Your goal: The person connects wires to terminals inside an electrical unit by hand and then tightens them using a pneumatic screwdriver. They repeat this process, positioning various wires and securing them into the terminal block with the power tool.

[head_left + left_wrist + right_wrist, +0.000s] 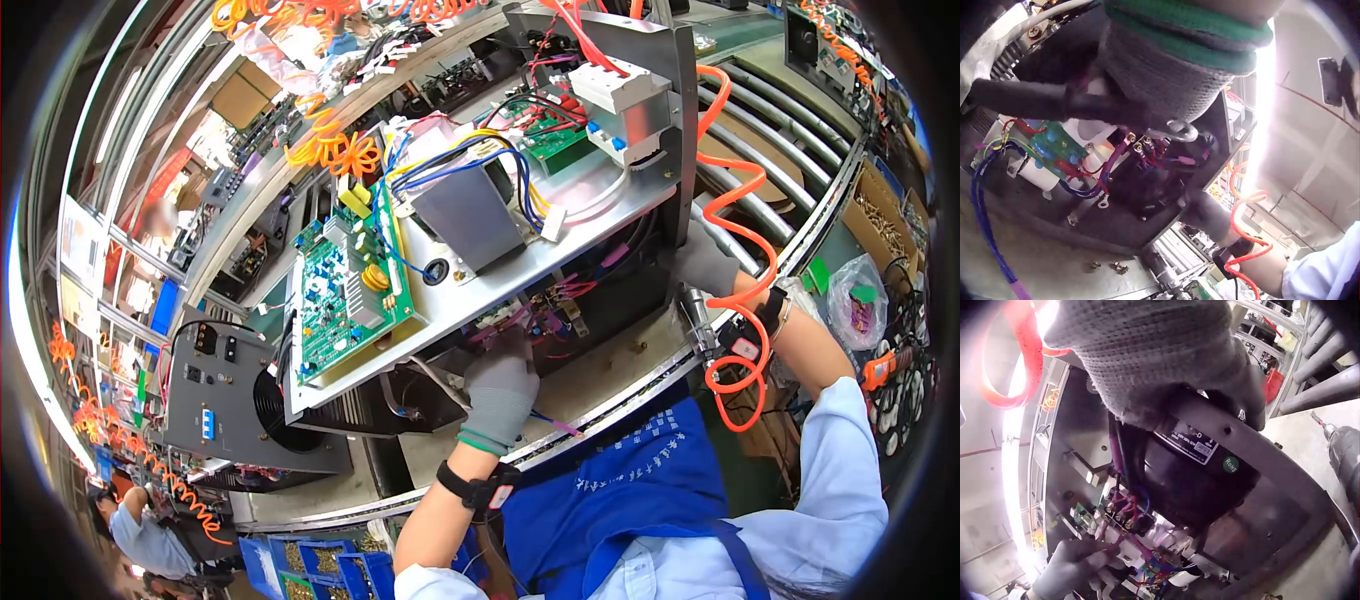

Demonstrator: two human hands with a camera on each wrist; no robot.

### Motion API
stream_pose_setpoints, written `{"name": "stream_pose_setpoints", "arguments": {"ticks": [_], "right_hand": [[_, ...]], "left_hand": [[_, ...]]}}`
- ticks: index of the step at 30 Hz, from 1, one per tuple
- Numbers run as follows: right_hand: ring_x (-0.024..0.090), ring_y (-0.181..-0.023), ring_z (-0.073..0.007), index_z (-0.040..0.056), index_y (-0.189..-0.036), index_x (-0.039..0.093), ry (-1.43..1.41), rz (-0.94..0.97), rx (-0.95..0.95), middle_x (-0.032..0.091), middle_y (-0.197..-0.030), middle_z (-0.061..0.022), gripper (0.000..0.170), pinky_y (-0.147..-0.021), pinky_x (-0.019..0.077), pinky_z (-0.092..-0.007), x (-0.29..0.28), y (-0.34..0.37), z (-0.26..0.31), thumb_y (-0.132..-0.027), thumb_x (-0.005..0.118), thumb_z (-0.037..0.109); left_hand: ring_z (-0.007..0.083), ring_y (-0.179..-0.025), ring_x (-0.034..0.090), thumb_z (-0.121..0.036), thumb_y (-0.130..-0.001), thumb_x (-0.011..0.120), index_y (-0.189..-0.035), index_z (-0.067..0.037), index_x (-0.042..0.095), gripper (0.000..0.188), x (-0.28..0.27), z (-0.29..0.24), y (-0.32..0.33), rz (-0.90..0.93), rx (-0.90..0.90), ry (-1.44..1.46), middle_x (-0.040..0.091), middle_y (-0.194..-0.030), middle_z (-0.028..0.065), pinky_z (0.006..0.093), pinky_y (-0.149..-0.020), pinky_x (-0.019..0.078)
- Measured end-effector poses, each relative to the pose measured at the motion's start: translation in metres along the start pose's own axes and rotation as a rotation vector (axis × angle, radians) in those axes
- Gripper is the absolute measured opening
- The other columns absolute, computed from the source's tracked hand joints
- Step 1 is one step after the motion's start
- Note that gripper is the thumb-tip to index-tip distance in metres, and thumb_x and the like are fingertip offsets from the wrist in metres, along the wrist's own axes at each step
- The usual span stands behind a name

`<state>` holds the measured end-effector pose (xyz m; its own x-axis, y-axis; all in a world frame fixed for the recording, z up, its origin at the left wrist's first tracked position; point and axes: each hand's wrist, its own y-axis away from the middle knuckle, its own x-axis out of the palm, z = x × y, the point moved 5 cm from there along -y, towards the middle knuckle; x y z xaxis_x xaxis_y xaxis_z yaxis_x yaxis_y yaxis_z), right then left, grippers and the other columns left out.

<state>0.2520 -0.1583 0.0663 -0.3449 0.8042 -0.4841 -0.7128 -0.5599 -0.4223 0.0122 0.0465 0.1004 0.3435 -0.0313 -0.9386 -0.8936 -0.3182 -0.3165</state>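
My left hand [503, 385], in a grey glove with a green cuff, reaches under the raised metal plate [470, 300] into a dark welding-machine-like unit. In the right wrist view the left hand's fingers [1075, 565] pinch a purple-sleeved wire [1110, 547] beside the terminals. Wires with a ring terminal [1104, 201] hang within the unit. My gloved right hand [705, 260] grips the edge of the unit's end panel [685, 120]; its fingers curl over the dark frame [1254, 447] near a fan-like black part [1197, 487]. The plate carries a green circuit board [350, 290] and a grey box [468, 215].
A power screwdriver [697, 315] with an orange coiled hose [745, 200] hangs by the right forearm. A second grey unit [215, 385] stands left. Rollers [790, 170] lie beyond the panel. Loose screws [1119, 269] lie on the bench. Another person [150, 530] sits far left.
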Motion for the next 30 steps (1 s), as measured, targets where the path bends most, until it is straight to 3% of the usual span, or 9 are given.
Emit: {"name": "stream_pose_setpoints", "arguments": {"ticks": [9,13,18,20,21,24,26,28,30], "right_hand": [[0.057,-0.104,-0.0174,0.0036,-0.122,0.053,-0.093,0.125,0.255,0.062,-0.112,-0.0076,0.046,-0.092,0.0467,-0.0328,0.005,0.004,0.005,-0.076,0.056,-0.005],[0.055,-0.11,-0.0167,0.0037,-0.127,0.05,-0.139,0.099,0.235,0.059,-0.119,-0.0079,0.052,-0.096,0.0445,-0.0329,0.009,0.008,0.0,-0.076,0.055,-0.006],[0.058,-0.085,-0.0215,0.0015,-0.112,0.054,-0.237,-0.023,0.042,0.063,-0.094,-0.0137,0.034,-0.076,0.0485,-0.035,0.015,0.002,-0.016,-0.078,0.062,0.005],[0.058,-0.085,-0.0209,0.0008,-0.11,0.055,-0.17,-0.034,0.008,0.062,-0.092,-0.013,0.032,-0.076,0.0479,-0.0347,0.008,0.003,0.003,-0.079,0.062,0.006],[0.058,-0.085,-0.021,0.0008,-0.11,0.055,-0.111,-0.008,0.054,0.062,-0.091,-0.013,0.032,-0.076,0.0479,-0.0348,0.008,0.003,0.002,-0.078,0.062,0.005],[0.058,-0.087,-0.0215,0.0012,-0.11,0.055,-0.069,0.009,0.068,0.062,-0.092,-0.0139,0.034,-0.078,0.048,-0.0348,0.009,0.005,0.003,-0.078,0.061,0.004],[0.059,-0.088,-0.0223,0.0019,-0.112,0.055,-0.147,-0.023,0.12,0.062,-0.092,-0.0148,0.035,-0.078,0.0478,-0.0352,0.007,0.006,0.005,-0.077,0.061,0.005],[0.059,-0.089,-0.0227,0.002,-0.112,0.055,-0.109,-0.049,0.075,0.062,-0.093,-0.015,0.035,-0.079,0.0479,-0.0355,0.006,0.006,0.008,-0.078,0.061,0.005],[0.059,-0.089,-0.0231,0.0021,-0.113,0.055,-0.07,-0.06,0.029,0.062,-0.093,-0.0153,0.036,-0.079,0.048,-0.0358,0.005,0.009,0.008,-0.078,0.06,0.005]], "left_hand": [[0.0314,-0.061,0.065,-0.01,-0.074,0.061,-0.093,-0.002,0.063,0.021,0.012,-0.02,-0.024,0.297,0.333,-0.34,0.063,-0.071,0.0149,0.041,-0.051,0.0516],[0.0301,-0.067,0.068,-0.01,-0.077,0.06,-0.081,-0.004,0.067,0.01,0.017,-0.01,-0.018,0.23,0.28,-0.297,0.066,-0.074,0.0153,0.0395,-0.056,0.054],[0.0266,-0.071,0.069,-0.017,-0.083,0.063,-0.088,-0.005,0.069,0.015,0.004,0.01,0.003,-0.069,0.116,0.055,0.068,-0.076,0.0142,0.036,-0.062,0.0523],[0.0225,-0.063,0.067,-0.026,-0.086,0.066,-0.09,-0.005,0.068,0.022,0.005,0.037,0.017,-0.292,-0.125,0.285,0.067,-0.072,0.0131,0.0346,-0.058,0.0507],[0.0323,-0.069,0.066,-0.026,-0.087,0.065,-0.087,-0.006,0.069,0.02,0.014,0.048,0.019,-0.128,-0.351,0.476,0.07,-0.084,0.0137,0.0409,-0.063,0.052],[0.0171,-0.051,0.063,-0.026,-0.086,0.067,-0.09,-0.003,0.069,0.023,-0.009,0.022,0.006,-0.192,-0.314,0.577,0.064,-0.065,0.0094,0.0303,-0.05,0.0474],[0.0242,-0.05,0.063,-0.025,-0.086,0.067,-0.089,-0.001,0.069,0.024,-0.002,0.019,0.005,-0.173,-0.377,0.639,0.064,-0.066,0.0145,0.0325,-0.05,0.0472],[0.034,-0.055,0.062,-0.03,-0.088,0.063,-0.085,-0.005,0.067,0.026,-0.027,-0.014,0.005,-0.394,0.042,0.277,0.065,-0.064,0.0145,0.0398,-0.053,0.0487],[0.036,-0.063,0.064,-0.033,-0.088,0.062,-0.086,-0.008,0.068,0.026,-0.018,-0.004,0.004,-0.113,-0.179,0.117,0.066,-0.072,0.0149,0.042,-0.059,0.0507]]}}
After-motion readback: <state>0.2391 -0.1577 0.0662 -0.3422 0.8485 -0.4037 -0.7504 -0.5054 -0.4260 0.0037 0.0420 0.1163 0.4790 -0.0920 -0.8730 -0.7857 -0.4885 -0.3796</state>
